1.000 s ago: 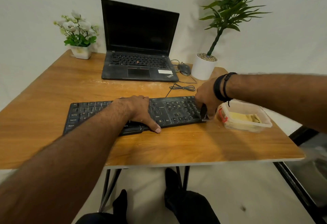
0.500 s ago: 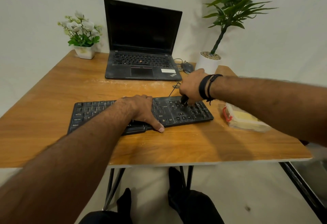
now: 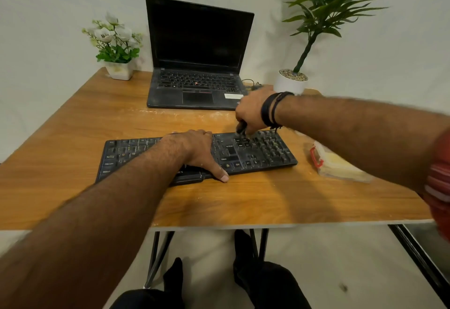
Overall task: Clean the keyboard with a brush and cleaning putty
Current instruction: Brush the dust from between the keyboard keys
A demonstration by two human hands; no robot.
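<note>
Two hands are over the keyboard (image 3: 255,152), and I begin with the nearer one. My left hand (image 3: 194,147) lies flat, palm down, on the middle of the keys, fingers spread and holding nothing; its thumb reaches over the front edge and touches the table (image 3: 243,201). The forearm comes in from the lower left. The keyboard is black and dusty, its long side running left to right, parallel with the table's front edge. Just beside its right end sits a clear plastic box (image 3: 336,165) with something yellow inside; I cannot tell if it is the putty. Further away, my right hand (image 3: 250,113) is curled closed around a dark brush (image 3: 241,132), wrist bent down, a black band on it. The brush points down to the keys at the back edge, to the left of the number pad. Behind stand a laptop (image 3: 197,65), a flower pot (image 3: 119,69) and a tall plant (image 3: 292,82).
</note>
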